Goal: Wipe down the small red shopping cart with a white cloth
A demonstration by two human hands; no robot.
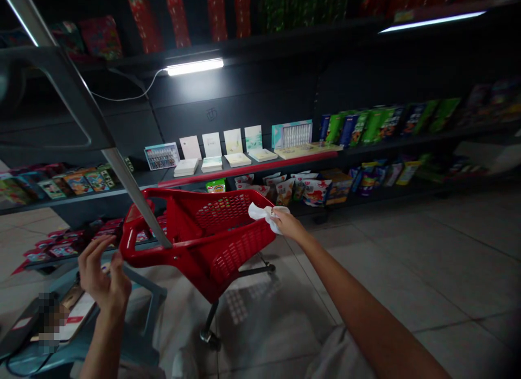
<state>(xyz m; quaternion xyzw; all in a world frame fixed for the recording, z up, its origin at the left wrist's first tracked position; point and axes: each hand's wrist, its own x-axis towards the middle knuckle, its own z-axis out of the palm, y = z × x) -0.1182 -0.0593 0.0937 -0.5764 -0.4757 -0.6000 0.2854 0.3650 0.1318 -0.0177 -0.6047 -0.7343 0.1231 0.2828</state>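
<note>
A red plastic shopping cart [244,247] on dark wheels stands in front of me, its handle end toward the left. My right hand [287,222] is closed around a white cloth or tissue [260,212] at the cart's far right rim. Part of the cloth sticks out past the fingers to the left. My left hand [105,276] is raised just left of the cart's handle, with its fingers apart and partly curled. Nothing shows in it, and it looks apart from the cart.
A metal pole [136,191] rises in front of the cart's handle. At the lower left, a blue-grey stool [142,335] carries flat items. Behind the cart, dark shelves hold notebooks [211,163], snack bags [315,191], green and blue packs [372,125] and a lit tube lamp [195,67].
</note>
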